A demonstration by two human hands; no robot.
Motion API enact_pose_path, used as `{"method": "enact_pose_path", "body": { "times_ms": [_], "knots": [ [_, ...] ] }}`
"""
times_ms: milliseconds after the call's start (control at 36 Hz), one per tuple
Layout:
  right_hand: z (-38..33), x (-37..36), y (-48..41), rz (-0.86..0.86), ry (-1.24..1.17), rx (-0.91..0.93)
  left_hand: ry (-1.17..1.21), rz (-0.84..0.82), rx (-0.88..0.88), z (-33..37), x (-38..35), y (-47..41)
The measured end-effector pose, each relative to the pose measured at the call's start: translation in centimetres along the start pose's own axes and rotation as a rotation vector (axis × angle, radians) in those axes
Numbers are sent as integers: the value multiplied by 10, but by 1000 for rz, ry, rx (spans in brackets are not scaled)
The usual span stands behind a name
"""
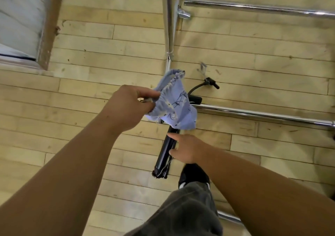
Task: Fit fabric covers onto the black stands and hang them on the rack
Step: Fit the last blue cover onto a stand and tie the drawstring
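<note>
Pale wood-plank floor [90, 54] is seen from straight above, with chrome tubing across it.

- Fabric cover [174, 105]: light blue, thin, printed with dark marks, with a gathered elastic hem. It is held up in the air, bunched over the top end of the black stand [165, 152]. It is not yet seen drawn down the stand.
- Black stand: a dark, smooth tube, angled down and to the left below the cover. Its lower end carries small fittings. Whether that end rests on the floor cannot be told.
- Left grip [126, 107]: closed on the cover's hem, which is pinched between thumb and curled fingers.
- Right grip [188, 148]: opened out, fingers spread, nothing held. The forefinger and thumb lie at the tube's side; contact looks likely but is not certain.
- Handling, as judged: the cover should be light, limp and stretchy at the hem only. It is best taken at the elastic edge, at two opposite spots, so the mouth is held wide. The stand looks rigid and somewhat slick, so it is best steadied mid-tube while the hem is pulled over.
- Rack [253, 114]: chrome bars run to the right, and an upright post [169, 27] rises just behind the cover. A black curved piece [197, 87] is seen beside the cover.
- A dark shoe [194, 176] and a grey trouser leg [190, 208] are noted below.
</note>
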State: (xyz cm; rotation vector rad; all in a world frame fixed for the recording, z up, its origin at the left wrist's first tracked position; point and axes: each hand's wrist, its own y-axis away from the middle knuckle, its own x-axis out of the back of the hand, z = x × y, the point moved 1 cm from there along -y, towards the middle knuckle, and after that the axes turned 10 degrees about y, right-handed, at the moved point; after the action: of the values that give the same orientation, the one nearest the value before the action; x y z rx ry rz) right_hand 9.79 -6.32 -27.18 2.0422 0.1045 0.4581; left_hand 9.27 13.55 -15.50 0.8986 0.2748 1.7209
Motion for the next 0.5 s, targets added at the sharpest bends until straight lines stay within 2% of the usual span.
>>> {"method": "enact_pose_path", "body": {
  "times_ms": [83, 306, 500],
  "knots": [
    [-4, -2, -8, -48, 20, 5, 20, 14, 12, 3, -4, -4],
    [-8, 8, -21, 4, -9, -13, 47, 45, 7, 7, -9, -9],
    [-12, 22, -34, 8, 103, -25, 81, 33, 26, 12, -15, -11]
  ]
}}
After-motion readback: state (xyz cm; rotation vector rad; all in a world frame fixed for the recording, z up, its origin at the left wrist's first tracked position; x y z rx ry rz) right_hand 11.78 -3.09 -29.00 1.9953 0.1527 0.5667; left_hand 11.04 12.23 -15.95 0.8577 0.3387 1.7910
